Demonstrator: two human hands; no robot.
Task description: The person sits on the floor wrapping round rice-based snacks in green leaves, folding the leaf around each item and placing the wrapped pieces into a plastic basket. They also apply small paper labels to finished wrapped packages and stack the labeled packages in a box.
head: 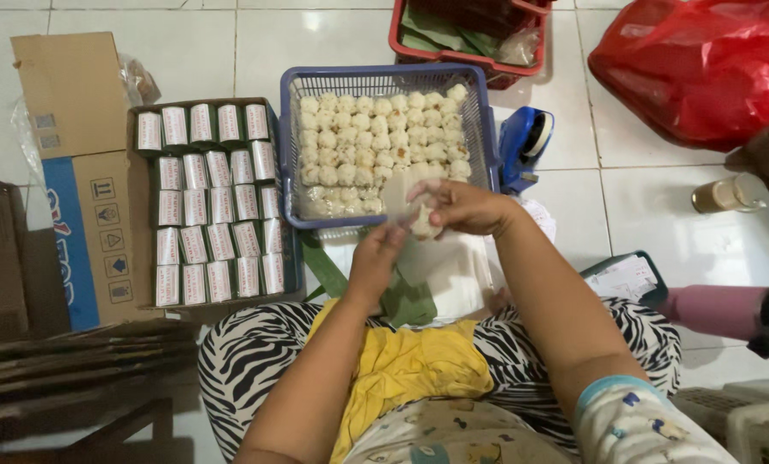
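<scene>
Down over my lap, both hands meet just in front of the blue basket (479,129). My right hand (457,208) is closed around a pale dumpling (422,225), fingers curled over the top of it, with a thin translucent sheet (396,192) standing up just beside the thumb. My left hand (376,258) comes up from below, its fingertips pinched at the lower edge of that sheet and touching the right hand. Under both hands lies a green leaf (408,296) on a white board (462,266), which rests between my knees and the basket.

The basket sits on the tiled floor and is filled with rows of the same pale dumplings (376,137), packed close together. To its left is a cardboard box (75,172) with its flap open, and against it a tray of wrapped parcels (212,206), green with white bands, set in neat rows. Just right of the basket stands a blue tape dispenser (526,142). Beyond the basket is a red crate (466,56) holding folded leaves, and at the far right a red plastic bag (702,64). A yellow cloth (410,365) lies over my zebra-striped trousers (247,352).
</scene>
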